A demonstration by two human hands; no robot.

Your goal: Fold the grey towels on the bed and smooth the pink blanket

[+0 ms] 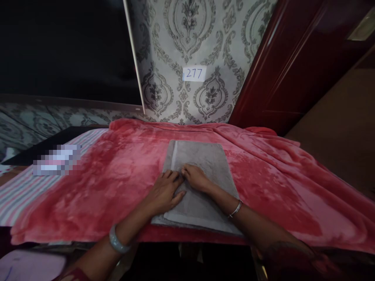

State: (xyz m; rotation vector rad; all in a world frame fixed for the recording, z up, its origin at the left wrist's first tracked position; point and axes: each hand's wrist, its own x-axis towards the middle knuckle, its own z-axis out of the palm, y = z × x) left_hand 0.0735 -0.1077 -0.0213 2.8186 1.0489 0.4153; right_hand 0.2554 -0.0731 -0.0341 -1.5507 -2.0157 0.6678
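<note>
A folded grey plush cloth [202, 156] lies flat on a red and pink fleece blanket [123, 168], its layers slightly offset along the left and front edges. My left hand [166, 192] rests on the cloth's left edge, palm down with its fingers apart. Right beside it, my right hand [195, 177] is closed on top of the cloth, knuckles up and fingers curled. The fingertips of the two hands are close together. Whatever the right fingers may grip is hidden under them.
A striped cloth [17, 195] with a blurred item on it lies at the left. Behind are a dark television [67, 50], patterned wallpaper with a paper label [194, 73] reading 277, and a dark red door [281, 70]. The blanket's front edge hangs near me.
</note>
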